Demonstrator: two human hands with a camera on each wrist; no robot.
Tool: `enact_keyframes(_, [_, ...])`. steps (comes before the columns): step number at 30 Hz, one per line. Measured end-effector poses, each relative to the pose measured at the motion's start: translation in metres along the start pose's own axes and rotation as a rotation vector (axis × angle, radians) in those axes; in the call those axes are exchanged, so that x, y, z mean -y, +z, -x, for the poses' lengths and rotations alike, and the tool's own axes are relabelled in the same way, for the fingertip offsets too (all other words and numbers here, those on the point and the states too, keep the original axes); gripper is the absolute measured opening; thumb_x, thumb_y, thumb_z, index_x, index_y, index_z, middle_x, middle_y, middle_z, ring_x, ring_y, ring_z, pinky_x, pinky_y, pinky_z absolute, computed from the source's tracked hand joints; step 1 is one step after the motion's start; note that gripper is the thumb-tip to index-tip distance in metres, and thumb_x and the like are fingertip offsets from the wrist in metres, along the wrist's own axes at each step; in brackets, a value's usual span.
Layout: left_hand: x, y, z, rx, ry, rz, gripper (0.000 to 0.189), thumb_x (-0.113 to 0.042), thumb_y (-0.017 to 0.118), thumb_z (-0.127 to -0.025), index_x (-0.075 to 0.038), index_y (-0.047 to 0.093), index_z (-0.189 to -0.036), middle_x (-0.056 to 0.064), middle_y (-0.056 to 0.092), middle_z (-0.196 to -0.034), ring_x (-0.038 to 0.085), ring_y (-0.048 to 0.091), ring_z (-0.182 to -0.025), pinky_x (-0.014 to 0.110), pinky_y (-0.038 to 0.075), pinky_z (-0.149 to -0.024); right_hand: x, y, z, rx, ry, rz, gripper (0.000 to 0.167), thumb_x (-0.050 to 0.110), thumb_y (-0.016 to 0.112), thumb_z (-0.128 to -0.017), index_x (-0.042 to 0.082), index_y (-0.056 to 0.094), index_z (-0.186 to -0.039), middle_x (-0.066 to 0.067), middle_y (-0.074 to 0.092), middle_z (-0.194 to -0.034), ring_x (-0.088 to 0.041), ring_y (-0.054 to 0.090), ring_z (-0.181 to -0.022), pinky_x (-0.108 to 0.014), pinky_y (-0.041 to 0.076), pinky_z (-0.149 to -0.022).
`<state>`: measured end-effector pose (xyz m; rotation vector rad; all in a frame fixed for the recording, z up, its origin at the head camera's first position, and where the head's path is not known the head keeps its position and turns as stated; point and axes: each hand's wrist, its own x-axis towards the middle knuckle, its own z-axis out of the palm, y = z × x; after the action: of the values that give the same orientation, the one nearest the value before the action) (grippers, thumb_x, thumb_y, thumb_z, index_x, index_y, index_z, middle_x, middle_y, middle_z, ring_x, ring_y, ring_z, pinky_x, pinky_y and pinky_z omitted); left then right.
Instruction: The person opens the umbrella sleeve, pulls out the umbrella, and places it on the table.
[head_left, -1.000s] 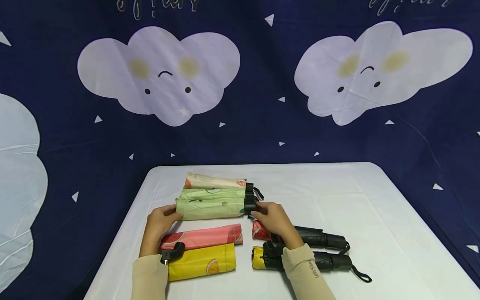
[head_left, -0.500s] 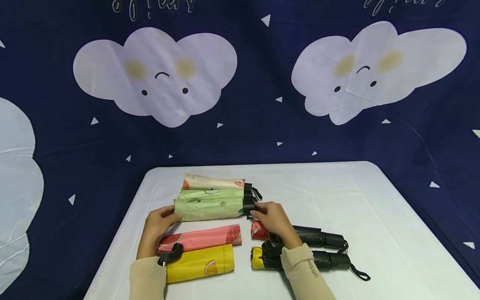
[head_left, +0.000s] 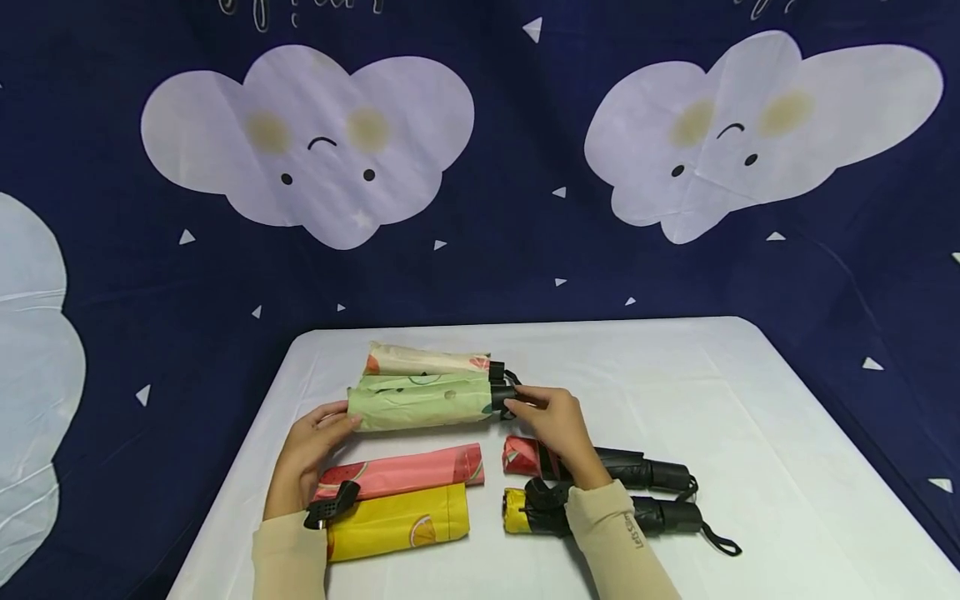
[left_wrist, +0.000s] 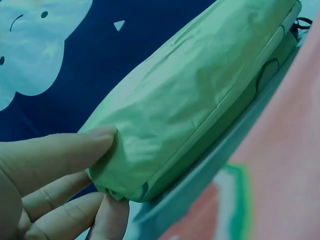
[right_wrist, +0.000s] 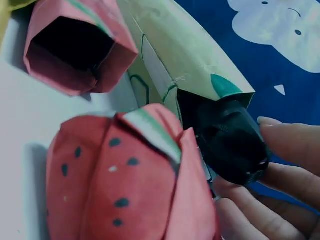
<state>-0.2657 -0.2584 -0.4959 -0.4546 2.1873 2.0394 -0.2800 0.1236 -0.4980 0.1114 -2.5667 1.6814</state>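
Observation:
A folded umbrella in a pale green sleeve [head_left: 420, 408] is held crosswise between both hands, its black handle [right_wrist: 232, 145] sticking out of the right end. My left hand [head_left: 309, 450] pinches the sleeve's closed left end, thumb on top and fingers beneath, as the left wrist view shows. With thumb and fingers my right hand [head_left: 557, 423] grips the handle. The held umbrella overlaps a second green-sleeved umbrella [head_left: 390, 382] just behind it. At the back lies a cream-sleeved umbrella [head_left: 427, 361] with orange fruit prints.
In front lie a pink watermelon-print sleeve [head_left: 412, 471] and a yellow orange-print sleeve [head_left: 405, 525]. To their right, partly under the right forearm, are a red umbrella [right_wrist: 120, 185] with a black handle and a yellow-and-black umbrella [head_left: 667, 516]. All rest on the white table [head_left: 750, 417].
Both hands have moved slightly back with the green-sleeved umbrella, which now covers more of the second green one. The other umbrellas and sleeves stay put.

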Motion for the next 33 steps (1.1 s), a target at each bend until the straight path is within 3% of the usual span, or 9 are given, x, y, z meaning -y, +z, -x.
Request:
enact_keyframes(3, [-0.003, -0.003, 0.002, 0.008, 0.029, -0.009, 0.061, -0.021, 0.081, -0.09, 0.001, 0.055, -0.14, -0.01, 0.072, -0.101, 0.006, 0.064, -0.096, 0.024, 0.052, -0.088, 0.004, -0.003, 0.0, 0.0, 0.024, -0.042, 0.038, 0.031, 0.082, -0.089, 0.015, 0.076, -0.123, -0.004, 0.075, -0.113, -0.021, 0.073, -0.097, -0.04, 0.06, -0.081])
enact_keyframes(10, [-0.014, -0.006, 0.01, 0.036, 0.096, 0.03, 0.058, -0.019, 0.08, -0.092, 0.001, 0.052, -0.139, -0.009, 0.069, -0.102, 0.006, 0.066, -0.091, 0.026, 0.057, -0.087, 0.011, -0.013, -0.001, 0.057, 0.076, -0.307, 0.04, 0.025, 0.083, -0.088, 0.008, 0.073, -0.123, -0.011, 0.075, -0.113, -0.03, 0.072, -0.101, -0.047, 0.058, -0.09])
enact_keyframes(17, [-0.022, -0.002, 0.016, 0.098, 0.15, 0.057, 0.055, -0.014, 0.079, -0.092, -0.004, 0.049, -0.137, -0.002, 0.069, -0.108, 0.011, 0.068, -0.091, 0.032, 0.058, -0.091, 0.011, -0.025, -0.003, 0.154, 0.049, -0.396, 0.048, 0.021, 0.083, -0.089, 0.004, 0.067, -0.131, -0.016, 0.071, -0.121, -0.033, 0.071, -0.106, -0.051, 0.056, -0.093])
enact_keyframes(21, [-0.031, 0.002, 0.02, 0.18, 0.242, 0.068, 0.067, -0.01, 0.078, -0.092, -0.008, 0.043, -0.149, 0.002, 0.068, -0.119, 0.014, 0.07, -0.096, 0.03, 0.058, -0.088, 0.016, -0.038, -0.001, 0.212, -0.002, -0.382, 0.049, 0.024, 0.082, -0.09, 0.006, 0.066, -0.133, -0.014, 0.071, -0.122, -0.028, 0.071, -0.106, -0.046, 0.058, -0.09])
enact_keyframes(24, [-0.038, 0.005, 0.026, 0.261, 0.321, 0.085, 0.069, -0.005, 0.074, -0.094, -0.007, 0.04, -0.154, 0.003, 0.068, -0.122, 0.016, 0.071, -0.098, 0.03, 0.059, -0.085, 0.022, -0.047, 0.003, 0.234, -0.041, -0.359, 0.045, 0.024, 0.082, -0.09, 0.008, 0.069, -0.13, -0.012, 0.073, -0.118, -0.032, 0.071, -0.104, -0.045, 0.059, -0.087])
enact_keyframes(28, [-0.045, 0.008, 0.037, 0.379, 0.424, 0.095, 0.058, 0.002, 0.068, -0.096, 0.003, 0.043, -0.148, 0.005, 0.069, -0.12, 0.016, 0.071, -0.098, 0.031, 0.061, -0.081, 0.033, -0.058, 0.012, 0.281, -0.087, -0.333, 0.045, 0.024, 0.082, -0.09, 0.008, 0.069, -0.13, -0.012, 0.073, -0.118, -0.038, 0.07, -0.103, -0.046, 0.059, -0.086])
enact_keyframes(33, [-0.053, 0.01, 0.052, 0.501, 0.528, 0.127, 0.05, 0.01, 0.063, -0.095, 0.006, 0.048, -0.143, 0.009, 0.067, -0.115, 0.019, 0.071, -0.097, 0.036, 0.062, -0.078, 0.048, -0.073, 0.023, 0.278, -0.154, -0.305, 0.049, 0.019, 0.083, -0.088, 0.008, 0.068, -0.133, -0.013, 0.071, -0.121, -0.03, 0.072, -0.101, -0.04, 0.061, -0.083])
